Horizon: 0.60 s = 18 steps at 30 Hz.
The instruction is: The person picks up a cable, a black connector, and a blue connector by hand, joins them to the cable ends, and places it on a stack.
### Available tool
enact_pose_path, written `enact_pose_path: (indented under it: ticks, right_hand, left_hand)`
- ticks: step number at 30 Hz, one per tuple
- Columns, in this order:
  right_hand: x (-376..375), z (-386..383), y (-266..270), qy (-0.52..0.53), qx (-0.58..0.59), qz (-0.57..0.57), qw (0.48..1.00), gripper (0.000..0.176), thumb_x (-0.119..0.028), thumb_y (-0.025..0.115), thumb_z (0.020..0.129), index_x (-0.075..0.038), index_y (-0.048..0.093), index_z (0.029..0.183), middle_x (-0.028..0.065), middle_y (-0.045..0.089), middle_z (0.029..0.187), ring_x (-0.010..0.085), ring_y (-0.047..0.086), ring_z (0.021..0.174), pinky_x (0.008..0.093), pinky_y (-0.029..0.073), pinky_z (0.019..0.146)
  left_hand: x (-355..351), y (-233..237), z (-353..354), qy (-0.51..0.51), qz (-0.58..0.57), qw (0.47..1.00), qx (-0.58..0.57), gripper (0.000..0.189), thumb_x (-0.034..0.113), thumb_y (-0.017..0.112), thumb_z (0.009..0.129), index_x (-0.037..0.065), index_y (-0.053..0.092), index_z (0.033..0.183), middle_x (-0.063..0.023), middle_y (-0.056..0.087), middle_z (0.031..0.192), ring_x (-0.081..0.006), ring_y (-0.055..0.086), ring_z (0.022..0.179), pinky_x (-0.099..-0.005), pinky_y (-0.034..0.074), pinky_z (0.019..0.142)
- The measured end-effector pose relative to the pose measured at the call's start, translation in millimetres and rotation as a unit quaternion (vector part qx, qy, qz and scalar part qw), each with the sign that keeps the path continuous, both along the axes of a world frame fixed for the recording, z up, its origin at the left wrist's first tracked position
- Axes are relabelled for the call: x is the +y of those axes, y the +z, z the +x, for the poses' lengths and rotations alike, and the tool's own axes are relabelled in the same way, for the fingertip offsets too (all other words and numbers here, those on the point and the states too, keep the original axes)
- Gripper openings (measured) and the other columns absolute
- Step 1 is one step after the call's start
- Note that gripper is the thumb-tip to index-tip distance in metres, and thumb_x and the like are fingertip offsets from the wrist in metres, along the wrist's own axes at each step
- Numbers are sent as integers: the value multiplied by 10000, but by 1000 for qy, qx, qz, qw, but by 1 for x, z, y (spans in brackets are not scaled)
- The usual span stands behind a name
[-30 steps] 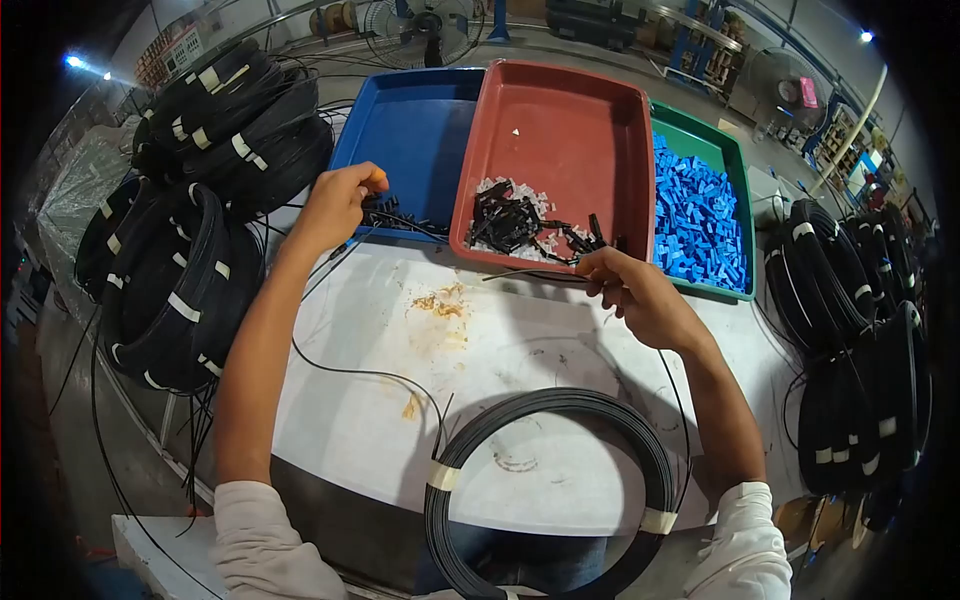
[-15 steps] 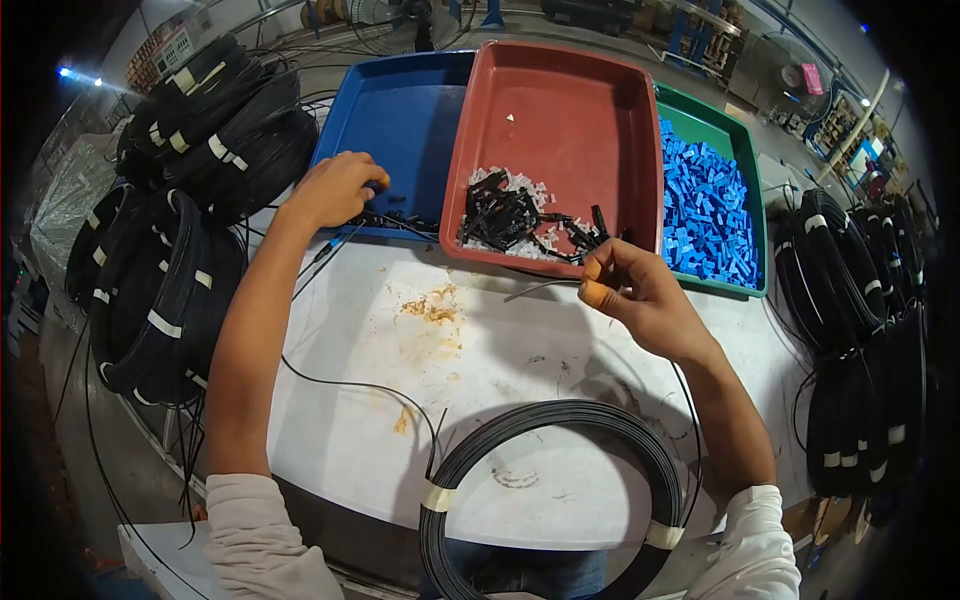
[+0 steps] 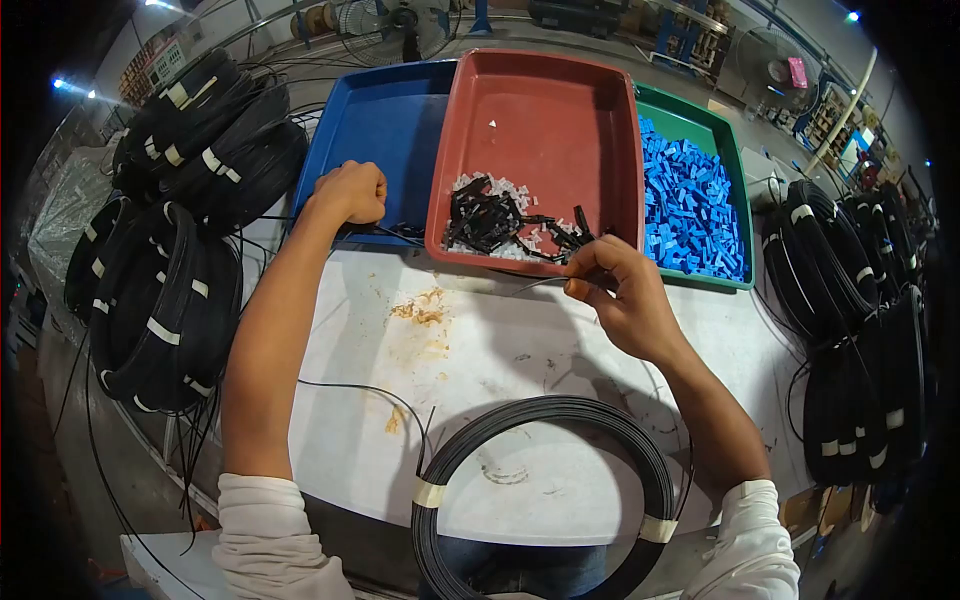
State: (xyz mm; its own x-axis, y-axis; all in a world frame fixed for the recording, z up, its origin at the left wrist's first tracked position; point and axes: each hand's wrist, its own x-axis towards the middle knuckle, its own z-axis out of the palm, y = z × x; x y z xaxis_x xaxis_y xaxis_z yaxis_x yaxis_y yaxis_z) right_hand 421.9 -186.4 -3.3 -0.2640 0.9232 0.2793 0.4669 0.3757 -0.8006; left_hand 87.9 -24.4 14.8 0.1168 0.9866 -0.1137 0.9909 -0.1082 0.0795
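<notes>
My left hand (image 3: 352,192) is closed over the front left corner of the blue tray (image 3: 375,110); what its fingers hold, if anything, is hidden. With thumb and forefinger pinched, my right hand (image 3: 618,295) grips a thin black cable end (image 3: 540,284) at the front edge of the red tray (image 3: 545,110). That tray bears black connector pieces (image 3: 482,215) and small clear bits. Blue connectors (image 3: 690,205) fill much of the green tray (image 3: 743,200). Close to my body lies a coil of black cable (image 3: 550,408), bound with pale tape.
Taped black cable coils are stacked at the left (image 3: 165,305) and right (image 3: 825,260). A loose cable (image 3: 350,385) runs over the white table (image 3: 345,440). Wood-coloured crumbs (image 3: 422,312) lie mid-table. Behind the trays stands a fan (image 3: 405,30).
My left hand has turned and its fingers have curled into a closed shape. The loose cable and a blue connector beneath it are no longer seen there. The whole view has shifted slightly.
</notes>
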Motion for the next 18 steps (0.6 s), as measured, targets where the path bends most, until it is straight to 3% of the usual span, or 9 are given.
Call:
enact_pose_path:
  ticks: [3, 5, 6, 8, 13, 18]
  right_hand:
    - [1, 7, -2, -3, 5, 26, 1000, 131, 44, 713, 856, 20, 620, 945, 59, 602, 900, 119, 610, 822, 273, 521, 739]
    - [2, 10, -3, -3, 12, 26, 1000, 133, 54, 714, 849, 24, 623, 941, 64, 600, 908, 126, 617, 827, 275, 530, 738]
    - [1, 10, -2, -2, 17, 29, 999, 118, 55, 714, 841, 28, 636, 925, 87, 615, 914, 158, 631, 801, 295, 532, 725]
    - [0, 10, -6, -3, 22, 29, 999, 104, 55, 714, 832, 32, 648, 910, 109, 631, 920, 190, 646, 776, 315, 535, 712]
    - [2, 4, -16, 8, 79, 100, 992, 108, 60, 708, 831, 31, 649, 916, 114, 649, 929, 196, 648, 773, 312, 535, 724]
    - [-1, 3, -7, -14, 50, 62, 997, 83, 44, 700, 834, 27, 652, 900, 137, 672, 942, 243, 663, 784, 346, 527, 722]
  left_hand:
    - [-8, -1, 5, 29, 68, 996, 52, 187, 103, 709, 700, 103, 749, 883, -131, 748, 950, -327, 710, 950, -412, 545, 858]
    - [-14, 2, 9, -44, 104, 993, 19, 217, 55, 709, 707, 94, 759, 915, -125, 749, 905, -300, 719, 883, -387, 550, 808]
    - [-17, 5, 13, -48, 102, 993, 21, 217, 55, 709, 707, 94, 759, 915, -125, 749, 905, -300, 719, 883, -387, 550, 808]
    - [-22, 10, 20, -110, 9, 991, -81, 227, 15, 704, 718, 66, 759, 932, -126, 746, 877, -278, 717, 845, -370, 548, 777]
    - [-6, -2, 15, -141, -15, 987, -69, 199, -2, 671, 722, 30, 750, 902, -148, 737, 834, -281, 715, 806, -364, 548, 737]
    - [-7, -7, 17, -148, 11, 988, -40, 221, 1, 660, 706, 24, 733, 914, -170, 721, 779, -302, 711, 766, -375, 547, 703]
